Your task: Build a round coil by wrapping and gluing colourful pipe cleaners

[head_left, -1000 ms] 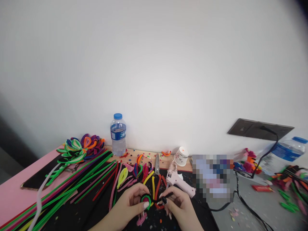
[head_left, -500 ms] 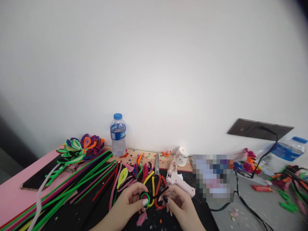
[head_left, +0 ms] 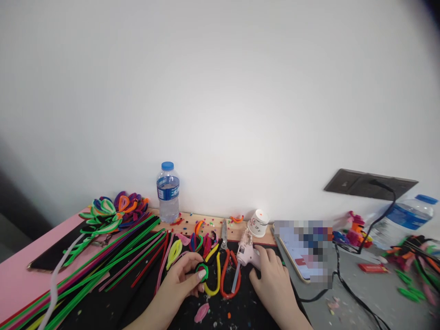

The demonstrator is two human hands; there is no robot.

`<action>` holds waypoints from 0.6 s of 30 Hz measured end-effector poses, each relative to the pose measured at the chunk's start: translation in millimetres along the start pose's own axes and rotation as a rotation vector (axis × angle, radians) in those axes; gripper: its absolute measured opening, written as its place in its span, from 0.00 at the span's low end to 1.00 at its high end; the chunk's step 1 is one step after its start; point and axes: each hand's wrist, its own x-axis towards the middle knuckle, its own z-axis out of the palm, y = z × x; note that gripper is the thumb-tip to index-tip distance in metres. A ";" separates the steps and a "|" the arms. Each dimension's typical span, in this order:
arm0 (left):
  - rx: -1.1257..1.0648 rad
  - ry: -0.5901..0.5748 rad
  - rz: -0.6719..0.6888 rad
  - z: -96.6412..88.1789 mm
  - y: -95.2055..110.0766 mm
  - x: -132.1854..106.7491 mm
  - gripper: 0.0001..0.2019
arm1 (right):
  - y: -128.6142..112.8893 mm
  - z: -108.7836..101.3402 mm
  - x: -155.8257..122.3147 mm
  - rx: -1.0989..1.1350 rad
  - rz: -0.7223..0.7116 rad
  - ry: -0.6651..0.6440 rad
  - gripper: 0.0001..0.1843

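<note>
White wall (head_left: 220, 91) backs cluttered pink-edged table (head_left: 20, 275) with pipe cleaners (head_left: 113, 266).

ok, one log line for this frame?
left hand: pinching green-black coil | right hand: on pink glue gun, grip unclear | scissors: flat between hands

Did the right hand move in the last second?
Yes. The right hand left the green coil and went right and away, toward the paper cup, onto the pink glue gun.
</note>
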 end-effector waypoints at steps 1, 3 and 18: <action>0.003 0.001 0.001 0.4 0.6 -0.5 0.21 | 0.4 -0.3 0.7 0.013 0.002 -0.018 0.23; 0.005 0.010 0.006 1.0 1.6 -1.1 0.20 | 1.5 -1.8 2.6 0.082 0.009 -0.035 0.23; -0.142 0.063 -0.029 3.8 7.2 -2.5 0.20 | -6.2 -0.2 -7.6 1.473 0.248 -0.425 0.28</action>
